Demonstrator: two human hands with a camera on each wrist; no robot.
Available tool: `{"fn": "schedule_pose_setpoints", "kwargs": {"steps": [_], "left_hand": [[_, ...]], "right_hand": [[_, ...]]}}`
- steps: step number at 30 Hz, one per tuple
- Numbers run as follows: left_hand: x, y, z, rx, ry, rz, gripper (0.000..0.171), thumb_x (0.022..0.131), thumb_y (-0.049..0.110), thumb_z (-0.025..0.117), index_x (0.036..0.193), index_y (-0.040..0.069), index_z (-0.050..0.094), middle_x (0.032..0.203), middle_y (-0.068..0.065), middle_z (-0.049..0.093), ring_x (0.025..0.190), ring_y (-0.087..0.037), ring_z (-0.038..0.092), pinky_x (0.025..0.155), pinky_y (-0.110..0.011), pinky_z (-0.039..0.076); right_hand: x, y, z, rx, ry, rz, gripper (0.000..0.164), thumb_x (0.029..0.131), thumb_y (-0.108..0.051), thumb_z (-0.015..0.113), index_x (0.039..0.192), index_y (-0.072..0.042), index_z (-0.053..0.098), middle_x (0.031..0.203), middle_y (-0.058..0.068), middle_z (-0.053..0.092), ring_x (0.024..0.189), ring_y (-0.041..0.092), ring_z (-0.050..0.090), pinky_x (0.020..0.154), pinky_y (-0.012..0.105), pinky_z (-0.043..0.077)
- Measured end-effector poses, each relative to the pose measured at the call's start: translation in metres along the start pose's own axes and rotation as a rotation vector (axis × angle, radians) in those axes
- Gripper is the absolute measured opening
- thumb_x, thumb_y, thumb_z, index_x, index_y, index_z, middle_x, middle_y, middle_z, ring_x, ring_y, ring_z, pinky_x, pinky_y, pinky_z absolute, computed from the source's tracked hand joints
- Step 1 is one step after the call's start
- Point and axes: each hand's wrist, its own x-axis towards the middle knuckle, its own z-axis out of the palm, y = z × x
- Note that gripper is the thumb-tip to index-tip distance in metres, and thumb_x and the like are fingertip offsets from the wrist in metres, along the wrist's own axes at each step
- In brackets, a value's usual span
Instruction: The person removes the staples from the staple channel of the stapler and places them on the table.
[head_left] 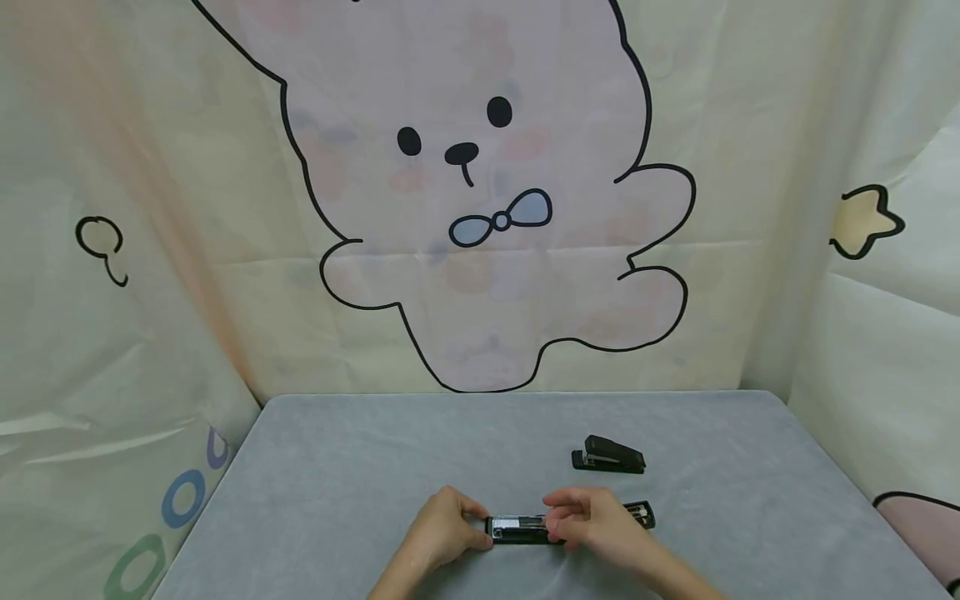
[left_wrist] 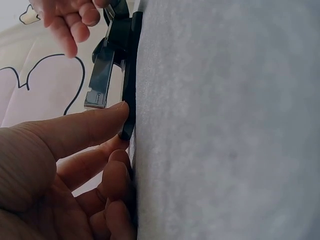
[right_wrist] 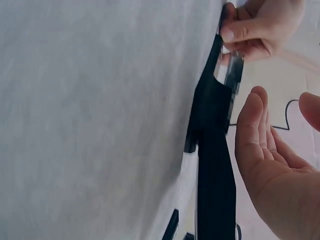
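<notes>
A black stapler (head_left: 517, 531) lies on the grey cloth, its top cover swung back to the right and its metal magazine (left_wrist: 100, 75) exposed and raised off the base. My left hand (head_left: 441, 532) pinches the base's left end between thumb and fingers. Over the stapler's middle hovers my right hand (head_left: 596, 525), hiding part of it in the head view. In the right wrist view, that hand's fingers (right_wrist: 250, 125) are extended, thumb apart, with nothing between them. The folded-back cover (right_wrist: 216, 190) runs beneath the right hand.
Behind the opened stapler, a second black stapler (head_left: 609, 456) sits closed on the table (head_left: 360, 450). A cloth backdrop (head_left: 712, 317) with a cartoon animal hangs at the table's far edge, and printed curtains (head_left: 112, 358) flank both sides.
</notes>
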Motion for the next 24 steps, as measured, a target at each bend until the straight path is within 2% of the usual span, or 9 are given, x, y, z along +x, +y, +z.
{"fn": "schedule_pose_setpoints", "kwargs": {"steps": [7, 10, 17, 24], "left_hand": [[0.000, 0.000, 0.002, 0.009, 0.010, 0.016, 0.027, 0.066, 0.000, 0.093, 0.089, 0.007, 0.082, 0.060, 0.000, 0.062, 0.048, -0.012, 0.050, 0.044, -0.028, 0.038], [0.001, 0.000, 0.002, 0.005, 0.008, 0.010, 0.027, 0.066, -0.001, 0.093, 0.089, 0.007, 0.082, 0.059, 0.001, 0.062, 0.047, -0.011, 0.048, 0.044, -0.027, 0.037], [0.001, 0.001, 0.001, 0.006, -0.005, -0.018, 0.026, 0.068, 0.000, 0.093, 0.090, 0.007, 0.082, 0.059, 0.000, 0.062, 0.046, -0.011, 0.047, 0.044, -0.026, 0.037], [0.001, -0.001, 0.001, 0.000, -0.003, 0.010, 0.025, 0.067, -0.001, 0.092, 0.088, 0.007, 0.082, 0.060, 0.001, 0.062, 0.050, -0.012, 0.048, 0.046, -0.028, 0.037]], "right_hand": [[0.006, 0.006, 0.013, 0.012, -0.036, 0.064, 0.039, 0.098, -0.009, 0.071, 0.126, 0.017, 0.063, 0.098, 0.018, 0.077, 0.082, 0.026, 0.074, 0.071, 0.038, 0.061], [0.009, 0.007, 0.018, 0.022, -0.054, 0.088, 0.036, 0.098, -0.008, 0.070, 0.125, 0.015, 0.065, 0.097, 0.017, 0.077, 0.081, 0.023, 0.075, 0.069, 0.035, 0.061], [0.017, 0.016, 0.020, 0.046, -0.135, 0.123, 0.046, 0.098, -0.012, 0.067, 0.132, 0.019, 0.058, 0.102, 0.012, 0.078, 0.084, 0.019, 0.076, 0.071, 0.031, 0.061], [0.046, 0.075, 0.014, 0.154, -0.160, 0.141, 0.067, 0.092, -0.032, 0.079, 0.136, 0.013, 0.059, 0.106, 0.014, 0.078, 0.090, 0.025, 0.076, 0.068, 0.034, 0.062]]}}
